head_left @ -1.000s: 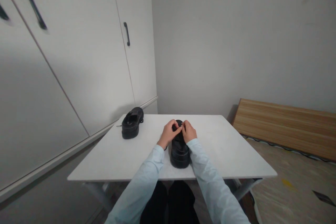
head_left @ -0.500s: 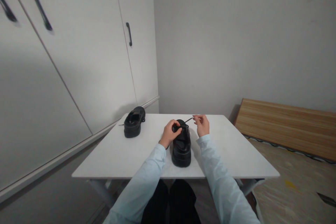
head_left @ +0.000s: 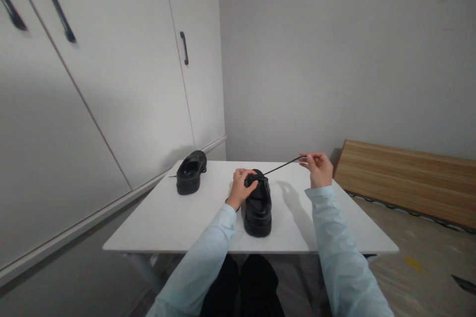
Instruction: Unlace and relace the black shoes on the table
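Note:
A black shoe [head_left: 258, 213] stands on the white table in front of me, its heel toward me. My left hand [head_left: 242, 188] is at the shoe's upper front, thumb and fingers closed on its lacing part; just what they pinch is too small to tell. Out to the right, my right hand [head_left: 319, 168] pinches a black lace [head_left: 284, 164], which runs taut and slanting up from the shoe. A second black shoe [head_left: 189, 173] rests at the table's back left, a lace end sticking out on its left.
The white table [head_left: 167, 228] has its front edge near my knees. White cabinets [head_left: 111, 84] with dark handles line the left. A wooden board [head_left: 405, 181] leans by the wall at the right.
My right hand has moved right and slightly up, drawing out a longer stretch of lace from the shoe. My left hand has stayed nearly in place.

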The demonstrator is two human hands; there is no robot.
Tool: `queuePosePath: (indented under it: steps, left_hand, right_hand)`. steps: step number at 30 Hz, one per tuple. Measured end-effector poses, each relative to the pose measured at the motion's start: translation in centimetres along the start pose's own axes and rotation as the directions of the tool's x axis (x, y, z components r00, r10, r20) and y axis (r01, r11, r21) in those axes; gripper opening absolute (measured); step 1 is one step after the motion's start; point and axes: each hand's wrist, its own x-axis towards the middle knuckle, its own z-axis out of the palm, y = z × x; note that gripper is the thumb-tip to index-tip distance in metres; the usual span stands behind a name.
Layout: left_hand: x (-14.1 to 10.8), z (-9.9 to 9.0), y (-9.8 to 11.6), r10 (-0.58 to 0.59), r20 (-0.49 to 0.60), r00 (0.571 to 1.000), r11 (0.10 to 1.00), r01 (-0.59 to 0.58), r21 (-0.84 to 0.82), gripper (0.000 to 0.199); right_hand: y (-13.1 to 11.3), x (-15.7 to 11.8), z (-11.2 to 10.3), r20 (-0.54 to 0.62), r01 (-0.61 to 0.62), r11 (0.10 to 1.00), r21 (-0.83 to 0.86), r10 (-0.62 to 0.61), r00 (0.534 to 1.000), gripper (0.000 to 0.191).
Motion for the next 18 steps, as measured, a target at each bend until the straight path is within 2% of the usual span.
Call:
queuePosePath:
  steps: [4,8,12,18]
  left_hand:
    - [0.1,-0.2,0.4,0.028,0.066,0.997,0.999,-0.029,0.018,0.012]
    - [0.2,-0.2,0.3,0.024,0.100,0.995,0.999,-0.026,0.021,0.013]
    - [0.2,0.0,0.0,0.019,0.127,0.992,0.999,-0.023,0.026,0.014]
    - [0.3,0.1,-0.1,0.004,0.182,0.983,1.000,-0.006,0.007,0.016]
  right_hand:
    - [-0.7,0.7,-1.5,0.017,0.006,1.000,0.008,-0.006,1.000,0.034]
    - [-1.3,0.9,-2.9,0.060,0.017,1.000,-0.007,-0.017,0.998,0.034]
    - [-1.6,0.8,-3.8,0.031,0.016,0.998,0.059,-0.018,0.999,0.036]
    - [-0.9,-0.1,-3.3,0.073,-0.116,0.962,0.248,0.101,0.992,0.037]
